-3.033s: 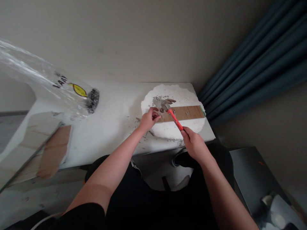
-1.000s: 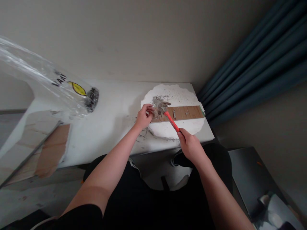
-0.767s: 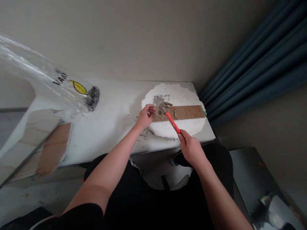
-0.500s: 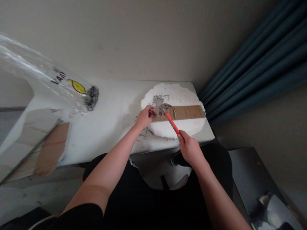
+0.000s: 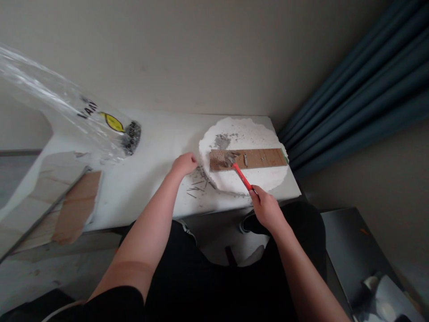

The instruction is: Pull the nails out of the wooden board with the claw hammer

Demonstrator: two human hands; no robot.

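My right hand (image 5: 265, 206) grips the orange handle of a small hammer (image 5: 240, 172). Its grey head rests on a brown wooden strip (image 5: 261, 158), which lies across a round white foam slab (image 5: 241, 181). My left hand (image 5: 183, 163) is closed, knuckles up, on the white table just left of the slab, beside several loose nails (image 5: 197, 187). What its fingers hold, if anything, is hidden. The strip's left end is pocked with small holes, and grey debris (image 5: 221, 141) lies above it.
A clear plastic bag (image 5: 83, 120) with a yellow label lies at the table's left. A mirror or glass panel and a brown board (image 5: 75, 208) lean at the left edge. Blue curtains (image 5: 351, 94) hang at the right. A dark box (image 5: 351, 250) sits low right.
My left hand has left the strip's left end and moved down-left onto the table by the nails. The hammer head has settled onto the strip.
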